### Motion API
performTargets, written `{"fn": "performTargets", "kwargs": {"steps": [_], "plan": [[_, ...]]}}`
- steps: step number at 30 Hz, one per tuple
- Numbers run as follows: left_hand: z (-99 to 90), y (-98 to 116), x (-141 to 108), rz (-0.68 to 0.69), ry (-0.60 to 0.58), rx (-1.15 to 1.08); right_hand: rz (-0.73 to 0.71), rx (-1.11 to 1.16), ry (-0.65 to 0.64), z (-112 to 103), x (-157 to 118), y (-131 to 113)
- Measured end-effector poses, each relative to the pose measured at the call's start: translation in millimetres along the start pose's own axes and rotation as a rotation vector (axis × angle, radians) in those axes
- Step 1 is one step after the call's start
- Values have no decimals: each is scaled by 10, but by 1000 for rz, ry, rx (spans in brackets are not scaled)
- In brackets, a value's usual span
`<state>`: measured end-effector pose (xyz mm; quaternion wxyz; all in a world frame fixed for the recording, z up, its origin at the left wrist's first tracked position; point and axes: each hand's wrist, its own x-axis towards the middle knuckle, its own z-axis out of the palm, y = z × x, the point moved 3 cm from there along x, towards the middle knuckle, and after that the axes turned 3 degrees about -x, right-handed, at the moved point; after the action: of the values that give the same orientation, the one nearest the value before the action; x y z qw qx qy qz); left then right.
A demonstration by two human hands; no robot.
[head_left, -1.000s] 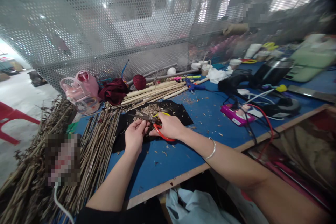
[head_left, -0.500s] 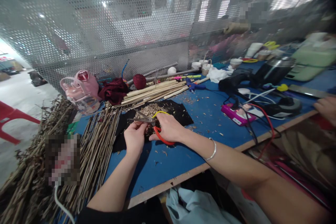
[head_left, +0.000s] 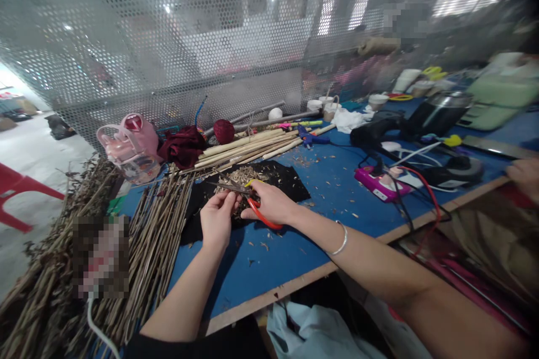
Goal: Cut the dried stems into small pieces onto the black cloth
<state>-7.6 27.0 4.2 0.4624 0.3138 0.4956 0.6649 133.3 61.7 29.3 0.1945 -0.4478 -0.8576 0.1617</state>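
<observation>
My right hand point(head_left: 272, 205) is wrapped around a pair of scissors point(head_left: 264, 217) with one red and one yellow handle. The blades point left, slightly apart, just above the fingertips of my left hand point(head_left: 217, 219). Those fingers are pinched together; whatever is between them is too small or hidden to name. Beneath both hands, a pile of short cut plant pieces point(head_left: 244, 174) lies on a black cloth point(head_left: 290, 179). Long dry stalks point(head_left: 158, 224) lie bundled to the left of my left hand.
On the blue table point(head_left: 337, 202) lie pale sticks point(head_left: 244, 146), a blue glue gun point(head_left: 310, 137), dark red cloth point(head_left: 183, 146) and a purple power strip point(head_left: 381, 185). A pink-topped bottle point(head_left: 135, 160) stands left. Another person's hand point(head_left: 524, 174) rests at the right edge.
The scissor handles have come closer together in my right hand, and the blades have tilted up a little and narrowed. My left hand has barely shifted.
</observation>
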Motion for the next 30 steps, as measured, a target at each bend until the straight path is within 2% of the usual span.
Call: {"fn": "performTargets", "kwargs": {"steps": [4, 11, 17, 30], "plan": [[-7, -52, 31, -61, -22, -69, -27, -10, 4, 17, 4, 17], [-14, -34, 23, -29, -4, -27, -70, -78, 38, 29, 1, -7], [-27, -19, 26, 22, 14, 18, 40, -127, -18, 35, -8, -4], [-53, -49, 60, -16, 71, -18, 107, -66, -73, 129, 23, 88]]}}
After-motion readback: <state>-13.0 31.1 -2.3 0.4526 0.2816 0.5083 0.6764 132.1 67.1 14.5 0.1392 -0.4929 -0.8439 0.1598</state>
